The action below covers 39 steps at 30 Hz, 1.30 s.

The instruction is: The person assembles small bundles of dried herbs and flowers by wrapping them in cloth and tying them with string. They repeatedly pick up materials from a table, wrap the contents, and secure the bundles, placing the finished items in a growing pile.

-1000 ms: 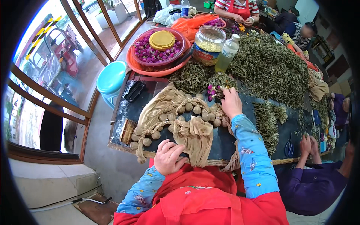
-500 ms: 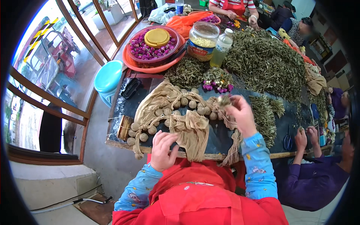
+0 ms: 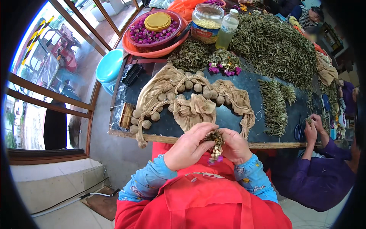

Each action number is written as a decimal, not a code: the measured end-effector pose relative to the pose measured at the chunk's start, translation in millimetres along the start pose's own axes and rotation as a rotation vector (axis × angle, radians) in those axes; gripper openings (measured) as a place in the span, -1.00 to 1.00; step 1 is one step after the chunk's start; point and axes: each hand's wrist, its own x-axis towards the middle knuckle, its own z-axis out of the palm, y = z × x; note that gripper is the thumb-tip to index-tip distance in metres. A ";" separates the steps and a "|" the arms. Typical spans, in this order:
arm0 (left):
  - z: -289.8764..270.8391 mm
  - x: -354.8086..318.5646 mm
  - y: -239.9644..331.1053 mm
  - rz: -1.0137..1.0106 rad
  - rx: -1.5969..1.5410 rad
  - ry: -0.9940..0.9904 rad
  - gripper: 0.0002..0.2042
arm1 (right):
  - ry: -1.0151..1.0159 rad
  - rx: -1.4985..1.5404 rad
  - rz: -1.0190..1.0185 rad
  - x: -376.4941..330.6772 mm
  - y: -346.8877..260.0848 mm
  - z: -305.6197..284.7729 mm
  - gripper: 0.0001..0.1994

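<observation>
My left hand (image 3: 189, 147) and my right hand (image 3: 235, 145) meet close to my chest, below the table's near edge. Together they pinch a small bundle of dried green leaves with pale and purple flowers (image 3: 216, 144); a few blossoms hang down from it. Just beyond my hands, on the dark table (image 3: 232, 118), lies beige stocking fabric (image 3: 192, 108) with several small round balls (image 3: 202, 91) tied along it. A little heap of purple flowers (image 3: 225, 69) sits farther back in the middle.
Large piles of dried green leaves (image 3: 278, 45) cover the back right. A bowl of purple flowers with a yellow lid (image 3: 152, 28), a glass jar (image 3: 206, 23) and a plastic bottle (image 3: 227, 28) stand at the back. A person in purple (image 3: 324, 171) works at my right. A blue stool (image 3: 108, 68) stands left.
My right hand came back from the flower heap with a pinch of flowers and leaves. My left hand rose from my lap to meet it at my chest.
</observation>
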 end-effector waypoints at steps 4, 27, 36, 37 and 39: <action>-4.1 -2.7 -6.2 -0.042 -0.103 -0.109 -0.55 | -0.015 -0.146 0.014 7.6 8.2 0.5 -0.62; 14.1 -14.4 -21.3 -0.429 -0.335 0.240 -0.59 | 0.309 -1.560 -0.877 12.3 14.7 41.0 -0.76; 11.5 -10.7 -18.0 -0.367 -0.156 0.264 -0.60 | 0.386 -1.409 -0.848 -3.6 4.8 52.7 -0.75; 11.7 -9.0 -11.3 -0.337 -0.122 0.257 -0.60 | 0.381 -1.424 -0.878 -2.5 6.1 50.3 -0.74; 12.9 -8.1 -7.6 -0.264 -0.063 0.248 -0.59 | 0.372 -1.456 -0.942 1.0 8.6 45.4 -0.73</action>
